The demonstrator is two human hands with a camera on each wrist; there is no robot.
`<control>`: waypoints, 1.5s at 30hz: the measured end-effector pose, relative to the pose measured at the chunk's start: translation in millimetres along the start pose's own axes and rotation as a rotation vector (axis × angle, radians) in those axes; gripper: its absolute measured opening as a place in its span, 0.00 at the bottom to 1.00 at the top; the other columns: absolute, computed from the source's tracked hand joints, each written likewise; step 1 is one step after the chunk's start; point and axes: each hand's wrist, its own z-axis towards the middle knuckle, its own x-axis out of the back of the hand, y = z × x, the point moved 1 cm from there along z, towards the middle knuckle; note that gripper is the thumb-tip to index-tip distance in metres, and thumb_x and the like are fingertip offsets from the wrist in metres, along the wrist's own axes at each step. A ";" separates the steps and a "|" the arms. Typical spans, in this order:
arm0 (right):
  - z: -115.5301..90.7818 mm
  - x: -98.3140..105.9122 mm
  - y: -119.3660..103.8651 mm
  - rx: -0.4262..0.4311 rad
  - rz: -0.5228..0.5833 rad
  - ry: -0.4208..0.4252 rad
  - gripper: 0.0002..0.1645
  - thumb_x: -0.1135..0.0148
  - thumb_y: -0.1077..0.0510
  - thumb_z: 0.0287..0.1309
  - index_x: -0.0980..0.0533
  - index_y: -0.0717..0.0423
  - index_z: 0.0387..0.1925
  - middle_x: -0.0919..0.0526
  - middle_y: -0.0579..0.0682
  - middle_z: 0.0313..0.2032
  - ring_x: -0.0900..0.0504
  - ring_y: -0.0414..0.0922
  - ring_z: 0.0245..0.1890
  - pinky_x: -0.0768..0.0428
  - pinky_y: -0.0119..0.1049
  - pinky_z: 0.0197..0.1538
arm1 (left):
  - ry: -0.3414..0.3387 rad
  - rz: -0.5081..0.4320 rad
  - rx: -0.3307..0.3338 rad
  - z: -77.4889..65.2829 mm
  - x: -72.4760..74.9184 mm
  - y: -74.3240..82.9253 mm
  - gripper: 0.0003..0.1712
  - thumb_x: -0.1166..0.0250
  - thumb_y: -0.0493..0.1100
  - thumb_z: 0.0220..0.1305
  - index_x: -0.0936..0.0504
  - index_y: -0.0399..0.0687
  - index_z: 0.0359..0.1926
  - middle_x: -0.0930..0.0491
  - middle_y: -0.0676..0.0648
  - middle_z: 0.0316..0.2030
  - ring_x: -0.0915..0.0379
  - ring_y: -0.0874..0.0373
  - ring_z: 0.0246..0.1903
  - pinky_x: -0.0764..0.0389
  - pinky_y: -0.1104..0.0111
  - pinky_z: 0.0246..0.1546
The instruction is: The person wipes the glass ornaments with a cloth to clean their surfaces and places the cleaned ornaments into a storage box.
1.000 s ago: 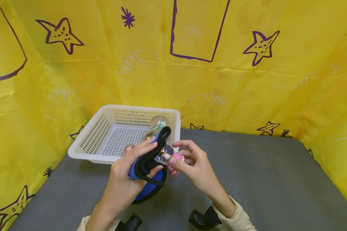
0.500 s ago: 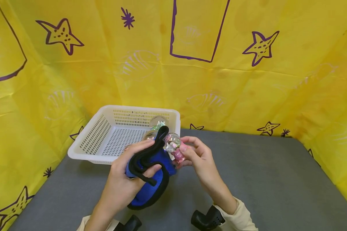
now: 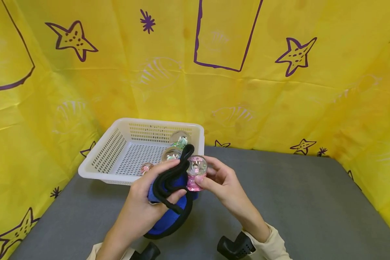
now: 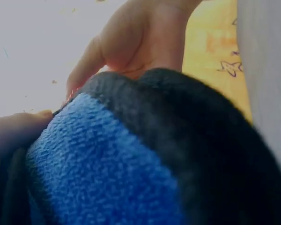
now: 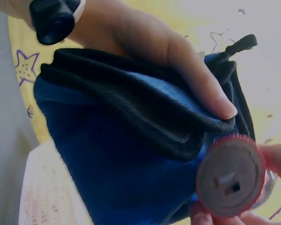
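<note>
My left hand point(image 3: 139, 198) grips a folded blue cloth point(image 3: 165, 221) with black edging and a loop at its top. The fingers and thumb of my right hand point(image 3: 225, 186) pinch a small snow globe point(image 3: 197, 167) with a pink base and a figure inside its clear ball. It stands upright, right beside the cloth. In the right wrist view the globe's round underside point(image 5: 229, 187) faces the camera, and the left thumb presses on the cloth's folds. Blue pile and black edging fill most of the left wrist view, with the right hand point(image 4: 140, 42) behind.
A white perforated basket point(image 3: 97, 159) stands at the back left of the grey table point(image 3: 295, 202). In it lie a snow globe with green bits point(image 3: 179, 139), another clear globe point(image 3: 170, 154) and a small pinkish one point(image 3: 146, 168). Yellow patterned cloth point(image 3: 234, 90) encloses the table.
The pink snow globe has turned from lying tilted against the cloth to upright. My right hand has turned with it, while the left keeps its hold on the cloth and the folds shift slightly.
</note>
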 end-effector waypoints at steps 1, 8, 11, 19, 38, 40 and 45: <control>-0.1 1.1 -0.4 0.005 0.006 0.023 0.31 0.39 0.61 0.66 0.36 0.68 0.66 0.14 0.52 0.49 0.14 0.39 0.43 0.15 0.35 0.48 | -0.020 -0.012 -0.002 -0.2 -0.9 0.2 0.39 0.22 0.31 0.47 0.24 0.49 0.62 0.17 0.48 0.54 0.21 0.64 0.48 0.23 0.79 0.51; -2.0 6.7 -1.5 0.009 0.074 0.106 0.29 0.31 0.59 0.60 0.34 0.59 0.59 0.14 0.43 0.43 0.15 0.38 0.36 0.15 0.32 0.42 | -0.079 -0.002 -0.116 -0.7 -6.6 -0.8 0.38 0.23 0.31 0.48 0.24 0.46 0.62 0.20 0.44 0.58 0.21 0.57 0.56 0.24 0.77 0.58; -3.0 7.3 -1.0 0.018 0.108 0.098 0.29 0.29 0.58 0.58 0.34 0.55 0.56 0.14 0.43 0.42 0.16 0.37 0.34 0.15 0.31 0.40 | -0.076 0.019 -0.152 -0.2 -6.5 -1.1 0.40 0.23 0.28 0.46 0.24 0.46 0.62 0.20 0.43 0.58 0.22 0.55 0.57 0.27 0.78 0.61; -2.3 11.7 -0.4 0.067 0.206 0.002 0.30 0.30 0.57 0.59 0.30 0.58 0.60 0.15 0.45 0.43 0.16 0.36 0.39 0.15 0.29 0.42 | -0.103 0.033 -0.091 2.8 -6.4 -3.7 0.41 0.24 0.28 0.47 0.26 0.48 0.64 0.18 0.46 0.54 0.18 0.57 0.49 0.23 0.79 0.55; -1.1 10.0 0.0 0.039 0.022 0.017 0.35 0.31 0.59 0.60 0.33 0.71 0.64 0.16 0.46 0.43 0.15 0.39 0.35 0.13 0.37 0.41 | -0.034 0.073 -0.189 1.3 -2.8 -3.5 0.32 0.27 0.30 0.54 0.22 0.46 0.60 0.19 0.43 0.56 0.21 0.55 0.56 0.27 0.76 0.61; -0.9 10.2 -1.0 0.034 0.024 0.001 0.36 0.31 0.61 0.59 0.34 0.71 0.65 0.15 0.45 0.45 0.14 0.40 0.36 0.13 0.37 0.41 | -0.038 0.077 -0.178 0.9 -2.3 -3.4 0.34 0.26 0.27 0.50 0.22 0.47 0.60 0.19 0.44 0.56 0.20 0.56 0.56 0.26 0.77 0.60; -2.9 10.9 -4.2 0.045 0.055 -0.052 0.39 0.31 0.63 0.58 0.36 0.69 0.67 0.17 0.45 0.51 0.15 0.39 0.40 0.16 0.30 0.43 | -0.025 0.101 -0.159 1.3 -2.4 -4.6 0.40 0.24 0.25 0.43 0.22 0.49 0.60 0.16 0.47 0.53 0.19 0.60 0.46 0.32 0.82 0.56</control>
